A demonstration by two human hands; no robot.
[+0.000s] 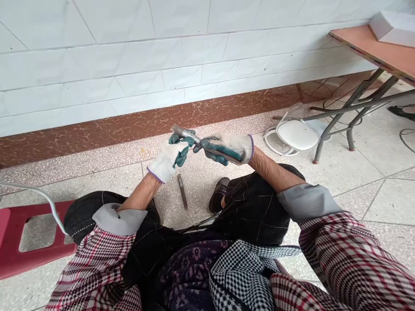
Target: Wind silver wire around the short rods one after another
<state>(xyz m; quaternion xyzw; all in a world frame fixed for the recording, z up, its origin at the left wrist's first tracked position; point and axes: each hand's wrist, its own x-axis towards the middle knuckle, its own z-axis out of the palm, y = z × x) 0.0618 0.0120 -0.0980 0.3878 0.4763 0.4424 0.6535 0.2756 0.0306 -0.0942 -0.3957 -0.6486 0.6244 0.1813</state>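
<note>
In the head view a dark metal rod with a silvery, ridged stretch slants between my hands, its brown end pointing up and left. My left hand, in a white glove with green-coated fingers, is closed around the ridged part. My right hand, in a matching glove, grips the lower right part of the rod, and its fingers hide much of it. A brownish strip shows along the right palm; whether it belongs to the rod I cannot tell. Below my hands, a similar rod with a silvery upper end lies on the floor.
A red plastic stool stands at the left, with a pale cable arching over it. To the right are a low white-seated chair and an orange-topped folding table bearing a white box. The tiled wall rises ahead.
</note>
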